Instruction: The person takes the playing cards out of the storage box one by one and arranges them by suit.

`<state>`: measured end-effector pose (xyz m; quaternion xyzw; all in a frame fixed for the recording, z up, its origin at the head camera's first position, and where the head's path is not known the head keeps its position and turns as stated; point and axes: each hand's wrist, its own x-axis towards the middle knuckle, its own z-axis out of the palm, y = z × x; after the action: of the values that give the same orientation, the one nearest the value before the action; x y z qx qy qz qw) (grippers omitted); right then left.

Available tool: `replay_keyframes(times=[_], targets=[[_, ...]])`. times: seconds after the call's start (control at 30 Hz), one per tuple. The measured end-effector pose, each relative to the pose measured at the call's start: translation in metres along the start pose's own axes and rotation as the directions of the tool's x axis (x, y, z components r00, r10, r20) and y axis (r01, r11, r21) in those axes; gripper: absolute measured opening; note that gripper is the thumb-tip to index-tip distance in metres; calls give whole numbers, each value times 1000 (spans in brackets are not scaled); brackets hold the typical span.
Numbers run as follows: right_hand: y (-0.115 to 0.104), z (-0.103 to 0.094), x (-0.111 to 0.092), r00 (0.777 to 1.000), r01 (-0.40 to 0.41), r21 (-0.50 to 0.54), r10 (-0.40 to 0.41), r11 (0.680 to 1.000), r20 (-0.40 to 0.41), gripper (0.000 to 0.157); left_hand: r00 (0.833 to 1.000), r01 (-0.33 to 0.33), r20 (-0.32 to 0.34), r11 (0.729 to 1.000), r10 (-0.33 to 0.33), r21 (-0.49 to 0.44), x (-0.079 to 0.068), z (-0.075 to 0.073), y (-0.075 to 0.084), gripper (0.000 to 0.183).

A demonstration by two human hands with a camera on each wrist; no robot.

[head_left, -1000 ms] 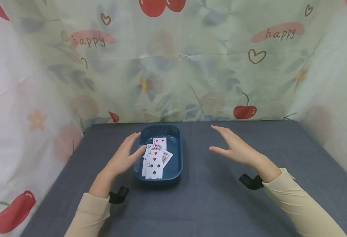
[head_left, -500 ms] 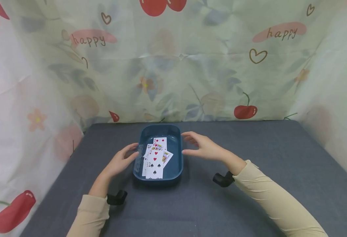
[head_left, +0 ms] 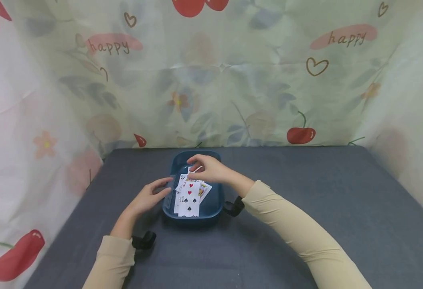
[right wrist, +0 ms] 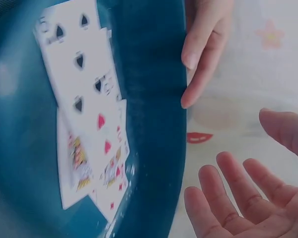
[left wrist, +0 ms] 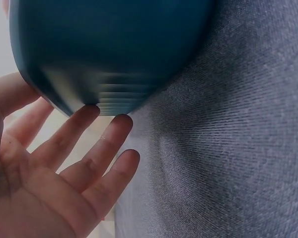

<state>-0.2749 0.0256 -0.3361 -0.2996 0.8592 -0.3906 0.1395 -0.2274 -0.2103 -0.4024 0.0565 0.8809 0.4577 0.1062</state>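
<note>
A dark blue tray [head_left: 211, 213] with rounded corners holds several playing cards [head_left: 189, 202], loosely overlapped and face up. The five of spades [right wrist: 79, 62] and a three of hearts lie near the top of the pile, with face cards partly showing beneath. My left hand [head_left: 150, 196] is at the tray's left side, fingers extended and fingertips right at its outer wall [left wrist: 124, 44]. Over the far part of the tray hovers my right hand [head_left: 211, 168], fingers spread and loosely bent, nothing in them. It hides the upper cards in the head view.
The tray stands on a dark grey cloth-covered table [head_left: 287, 224]. Behind and along both sides hangs a patterned curtain [head_left: 211, 100] with cherries and "happy" print. Each wrist carries a black camera mount [head_left: 144, 241].
My right hand has swept left from the right side of the table to above the tray. My left hand has dropped slightly to the tray's left side. The cards have not moved.
</note>
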Motion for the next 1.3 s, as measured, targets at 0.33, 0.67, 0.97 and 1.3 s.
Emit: replay_keyframes(times=[0.33,0.67,0.97,1.3], targets=[[4,21,38,993,-121,-17,121,993,4,45,1000,6,3,1000,-6,-3,-3,-1,2,49],[19,32,51,975,-224,-53,223,973,-9,45,1000,28,-3,1000,-28,-11,-2,0,0,49],[30,49,55,963,-264,-126,269,956,20,54,1000,13,-6,1000,-13,-25,-2,1,-3,49],[32,57,56,966,-240,-263,256,935,27,56,1000,18,-10,1000,-18,-16,-3,0,-3,49]])
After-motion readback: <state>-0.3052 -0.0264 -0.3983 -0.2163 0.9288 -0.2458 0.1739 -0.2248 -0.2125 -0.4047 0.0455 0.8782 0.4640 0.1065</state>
